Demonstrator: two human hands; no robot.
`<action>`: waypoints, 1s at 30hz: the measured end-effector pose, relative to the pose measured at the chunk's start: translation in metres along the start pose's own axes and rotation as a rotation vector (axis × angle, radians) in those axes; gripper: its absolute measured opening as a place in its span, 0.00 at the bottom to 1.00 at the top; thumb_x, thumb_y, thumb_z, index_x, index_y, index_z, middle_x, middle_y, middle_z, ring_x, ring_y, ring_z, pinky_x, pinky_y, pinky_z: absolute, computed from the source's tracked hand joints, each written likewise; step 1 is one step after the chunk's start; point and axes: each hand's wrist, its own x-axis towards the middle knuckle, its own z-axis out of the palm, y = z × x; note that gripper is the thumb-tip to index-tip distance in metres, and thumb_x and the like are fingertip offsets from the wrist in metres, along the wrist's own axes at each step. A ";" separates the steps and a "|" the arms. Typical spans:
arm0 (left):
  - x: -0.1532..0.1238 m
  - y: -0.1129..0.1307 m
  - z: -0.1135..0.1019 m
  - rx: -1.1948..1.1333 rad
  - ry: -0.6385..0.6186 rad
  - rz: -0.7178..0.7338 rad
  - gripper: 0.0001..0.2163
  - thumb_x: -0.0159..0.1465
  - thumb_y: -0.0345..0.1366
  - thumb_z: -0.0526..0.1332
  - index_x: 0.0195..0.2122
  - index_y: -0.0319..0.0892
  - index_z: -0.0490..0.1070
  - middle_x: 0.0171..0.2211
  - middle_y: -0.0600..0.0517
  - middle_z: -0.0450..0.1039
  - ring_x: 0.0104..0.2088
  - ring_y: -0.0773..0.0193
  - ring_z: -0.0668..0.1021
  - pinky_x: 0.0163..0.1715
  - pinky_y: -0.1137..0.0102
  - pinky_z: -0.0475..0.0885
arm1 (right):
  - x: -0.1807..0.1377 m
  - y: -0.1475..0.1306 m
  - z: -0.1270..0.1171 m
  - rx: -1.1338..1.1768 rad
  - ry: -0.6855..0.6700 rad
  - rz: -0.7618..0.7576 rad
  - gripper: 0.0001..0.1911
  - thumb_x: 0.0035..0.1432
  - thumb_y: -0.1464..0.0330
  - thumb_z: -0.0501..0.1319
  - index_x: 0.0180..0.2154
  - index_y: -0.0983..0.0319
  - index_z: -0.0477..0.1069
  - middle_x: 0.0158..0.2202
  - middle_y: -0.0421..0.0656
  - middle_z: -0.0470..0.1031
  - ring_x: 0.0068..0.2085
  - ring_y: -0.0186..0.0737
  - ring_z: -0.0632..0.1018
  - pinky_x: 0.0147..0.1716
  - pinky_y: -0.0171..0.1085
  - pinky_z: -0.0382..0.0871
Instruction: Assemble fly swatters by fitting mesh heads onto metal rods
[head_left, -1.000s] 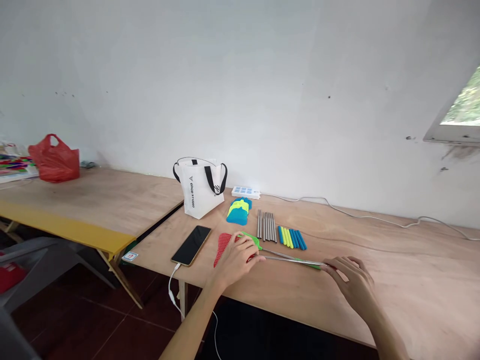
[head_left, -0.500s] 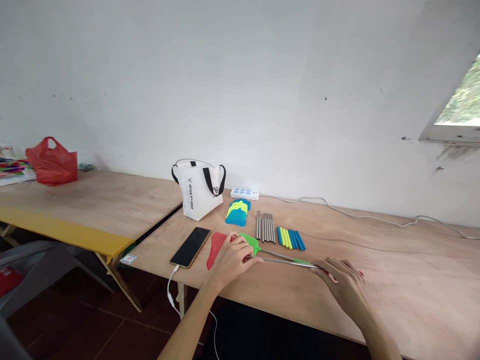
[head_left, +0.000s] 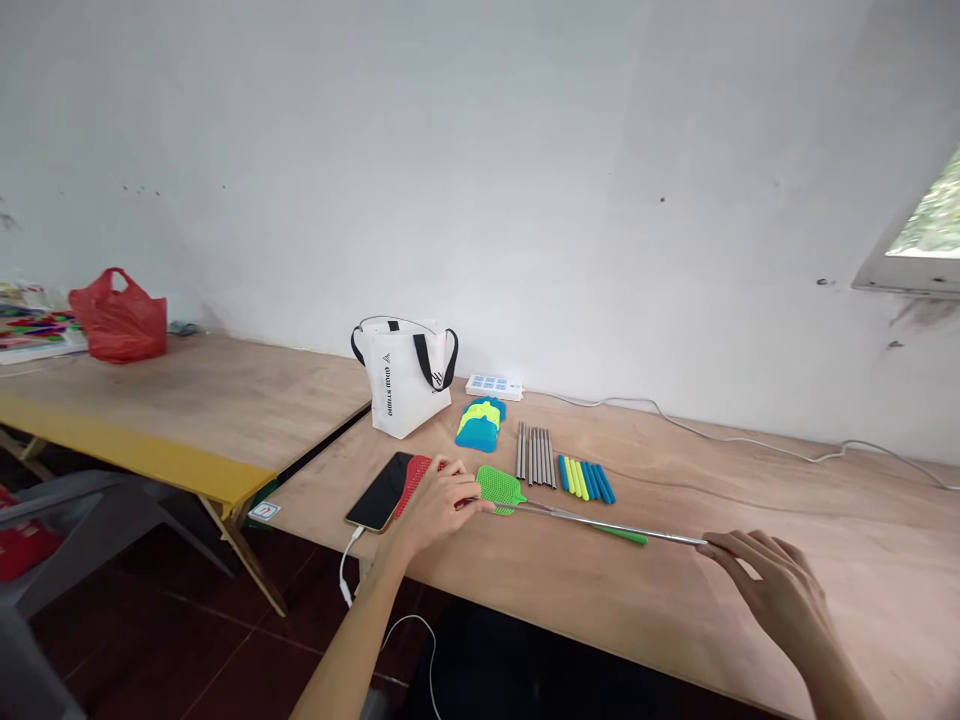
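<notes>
My left hand is closed on the neck of a red fly swatter, whose perforated head pokes out beyond the fingers and overlaps the phone. My right hand grips the swatter's other end; its handle is hidden under the fingers. Between the hands stretches the thin metal telescopic rod, slanting down to the right above the table. Behind it lies a green fly swatter with a green handle. Farther back are blue and yellow swatter heads, several metal rods, and blue and yellow handles.
A black phone on a white cable lies at the table's front left. Behind it stand a white bag and a white power strip. On the left table sits a red plastic bag.
My right hand has moved right and the rod between my hands is now longer. My left hand has shifted slightly left with the red head, which now overlaps the phone.
</notes>
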 end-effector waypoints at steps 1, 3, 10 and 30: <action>-0.002 -0.002 -0.002 -0.001 -0.004 -0.006 0.19 0.75 0.42 0.56 0.25 0.42 0.67 0.24 0.57 0.71 0.33 0.64 0.69 0.43 0.64 0.57 | -0.003 0.006 0.000 0.012 -0.010 0.028 0.28 0.68 0.43 0.48 0.36 0.53 0.78 0.34 0.40 0.81 0.35 0.42 0.79 0.44 0.43 0.64; -0.004 -0.004 -0.005 0.000 -0.004 -0.024 0.19 0.74 0.43 0.57 0.25 0.42 0.67 0.25 0.56 0.72 0.33 0.64 0.69 0.44 0.64 0.58 | -0.006 0.011 0.001 0.039 -0.052 0.076 0.29 0.67 0.42 0.48 0.36 0.52 0.78 0.35 0.39 0.82 0.36 0.42 0.80 0.45 0.43 0.65; -0.003 0.004 -0.016 -0.015 -0.039 -0.132 0.22 0.73 0.47 0.57 0.24 0.42 0.68 0.27 0.55 0.72 0.33 0.63 0.70 0.44 0.63 0.61 | -0.006 0.010 0.008 0.091 -0.113 0.151 0.29 0.64 0.39 0.50 0.37 0.51 0.79 0.38 0.39 0.82 0.39 0.44 0.81 0.45 0.43 0.68; -0.001 0.011 -0.026 -0.009 0.020 -0.145 0.18 0.71 0.44 0.61 0.25 0.44 0.74 0.27 0.54 0.72 0.35 0.62 0.70 0.43 0.62 0.63 | -0.004 0.007 -0.004 0.127 -0.134 0.184 0.29 0.63 0.38 0.50 0.38 0.50 0.79 0.33 0.37 0.79 0.32 0.39 0.78 0.43 0.43 0.65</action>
